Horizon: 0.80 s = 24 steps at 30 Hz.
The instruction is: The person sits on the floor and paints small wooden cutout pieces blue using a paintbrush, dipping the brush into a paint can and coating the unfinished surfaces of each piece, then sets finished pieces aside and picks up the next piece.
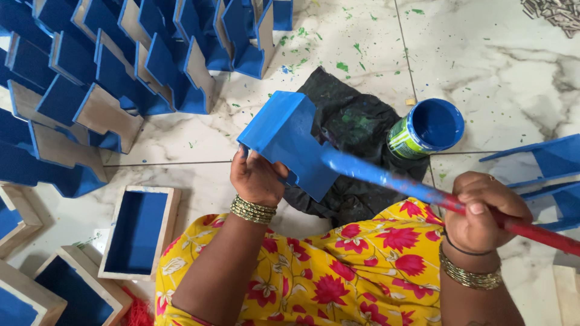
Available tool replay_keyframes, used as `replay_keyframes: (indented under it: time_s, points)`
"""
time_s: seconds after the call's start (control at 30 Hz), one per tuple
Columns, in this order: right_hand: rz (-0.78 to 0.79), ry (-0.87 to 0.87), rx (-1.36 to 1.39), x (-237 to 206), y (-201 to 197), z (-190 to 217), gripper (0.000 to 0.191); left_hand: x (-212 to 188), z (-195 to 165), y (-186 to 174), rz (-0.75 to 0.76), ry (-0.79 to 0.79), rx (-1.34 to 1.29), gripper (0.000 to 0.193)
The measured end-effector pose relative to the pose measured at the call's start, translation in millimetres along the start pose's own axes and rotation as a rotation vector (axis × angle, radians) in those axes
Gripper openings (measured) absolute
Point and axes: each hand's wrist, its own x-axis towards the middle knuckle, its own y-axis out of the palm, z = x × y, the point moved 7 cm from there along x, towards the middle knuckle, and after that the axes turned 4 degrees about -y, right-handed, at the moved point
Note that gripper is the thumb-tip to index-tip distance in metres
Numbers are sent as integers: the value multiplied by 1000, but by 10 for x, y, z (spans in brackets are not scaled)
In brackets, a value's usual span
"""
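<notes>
Single head camera, looking steeply down, close over lap.

I'm sitting on a marble-tiled floor [495,66] flecked with green and blue paint, a makeshift painting workshop in a home, with rows of blue-painted wooden pieces [121,66] drying, an open paint can [426,128] and a stained black cloth [350,127] beside me.

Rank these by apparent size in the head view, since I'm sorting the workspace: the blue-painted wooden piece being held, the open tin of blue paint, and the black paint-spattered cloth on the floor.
1. Black paint-spattered cloth, though partly hidden.
2. Blue-painted wooden piece, held nearer the camera in the left hand, so its rank against the cloth is unsure.
3. Open tin of blue paint, clearly smallest.
</notes>
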Motion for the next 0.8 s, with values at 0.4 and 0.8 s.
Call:
replay_keyframes:
  time_s: [0.4,0.8]
  points:
    - [152,70,-53,71,115,57,26,8,-368,-34,1,74,-189,76]
    - [276,114,-99,-59,354,-54,21,0,-161,7,13,6,-144,77]
